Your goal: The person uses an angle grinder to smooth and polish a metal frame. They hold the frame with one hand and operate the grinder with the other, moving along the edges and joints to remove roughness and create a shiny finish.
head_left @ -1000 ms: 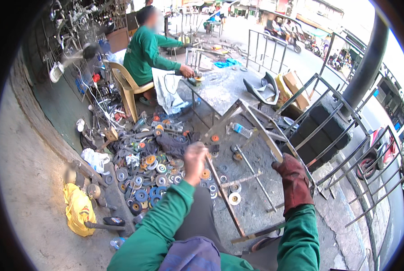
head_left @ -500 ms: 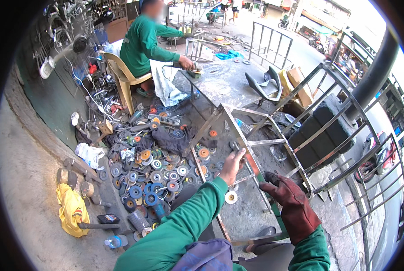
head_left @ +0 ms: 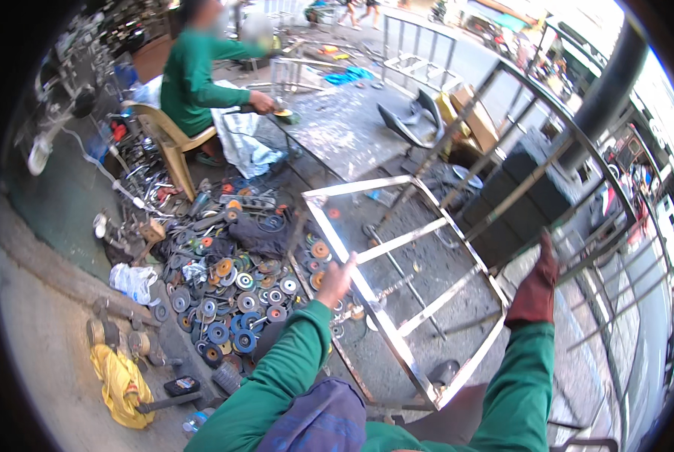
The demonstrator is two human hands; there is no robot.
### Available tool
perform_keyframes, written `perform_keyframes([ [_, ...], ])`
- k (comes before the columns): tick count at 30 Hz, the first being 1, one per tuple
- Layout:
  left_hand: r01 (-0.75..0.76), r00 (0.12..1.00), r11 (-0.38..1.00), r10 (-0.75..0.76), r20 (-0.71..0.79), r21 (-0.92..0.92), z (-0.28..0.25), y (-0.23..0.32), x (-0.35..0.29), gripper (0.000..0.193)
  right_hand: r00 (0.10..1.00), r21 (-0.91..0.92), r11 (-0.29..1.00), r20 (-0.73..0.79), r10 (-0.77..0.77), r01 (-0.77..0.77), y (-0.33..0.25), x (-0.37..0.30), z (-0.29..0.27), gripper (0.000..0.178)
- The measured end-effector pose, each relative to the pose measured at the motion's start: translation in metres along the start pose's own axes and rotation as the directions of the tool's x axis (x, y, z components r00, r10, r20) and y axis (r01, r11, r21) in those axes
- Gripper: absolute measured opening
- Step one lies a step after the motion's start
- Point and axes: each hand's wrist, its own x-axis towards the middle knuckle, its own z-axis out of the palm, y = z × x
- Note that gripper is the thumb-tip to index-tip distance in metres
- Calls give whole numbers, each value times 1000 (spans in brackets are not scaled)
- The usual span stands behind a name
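A rectangular metal frame with crossbars [head_left: 372, 294] is tilted in front of me, its bars shiny in places. My bare left hand [head_left: 335, 282] grips its left long bar, thumb near the upper edge; the other fingers are partly hidden. My right hand [head_left: 535, 290], in a dark red work glove, is raised just beyond the frame's right side. Its fingers look stretched out and hold nothing I can see, though the glove is slightly blurred. Behind the frame, a thin rod [head_left: 408, 280] lies over the ground.
Several used grinding discs [head_left: 246, 301] are heaped at left. A worktable [head_left: 344, 124] bearing a dark curved part [head_left: 418, 120] stands ahead; a person in green [head_left: 194, 83] sits beside it with a tool. A barred metal rack [head_left: 578, 143] and dark block [head_left: 510, 184] stand at right.
The metal frame has swung so its broad face shows. My left hand has moved left along with its bar; my gloved right hand has come off the frame, moving up and right.
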Motion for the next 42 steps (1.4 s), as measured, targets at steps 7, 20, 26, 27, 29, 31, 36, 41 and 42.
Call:
perform_keyframes([
  [7, 133, 982, 684, -189, 1, -718, -7, 22, 24, 38, 989, -12, 992, 74, 129, -129, -4, 34, 27, 53],
  [20, 192, 889, 612, -439, -127, -767, -8, 54, 32, 29, 963, 453, 850, 126, 238, -269, 33, 74, 62, 45],
  [26, 208, 905, 566, -422, -63, -797, 0, 53, 16, 26, 984, 425, 889, 122, 132, -172, 35, 109, 34, 46],
  [27, 199, 895, 544, -441, -75, -815, 5, 51, 13, 27, 983, 412, 892, 100, 156, -183, 28, 114, 27, 46],
  [29, 219, 897, 462, -442, -9, -860, 19, 46, 2, 30, 999, 364, 930, 24, 43, -49, 1, 125, 11, 45],
  [31, 215, 899, 446, -438, -2, -869, 41, 42, -8, 31, 999, 310, 950, -4, -39, 38, -31, 139, -7, 45],
  [36, 293, 877, 408, -474, 74, -865, 105, 38, -47, 21, 981, 196, 961, -13, -194, 193, -83, 170, -46, 46],
  [41, 475, 812, 323, -519, 267, -819, 158, 20, -82, 25, 972, 82, 968, -38, -233, 235, -86, 198, -67, 49],
  [42, 515, 786, 310, -541, 298, -799, 165, 16, -85, 26, 974, 64, 972, -36, -225, 227, -83, 203, -68, 49],
])
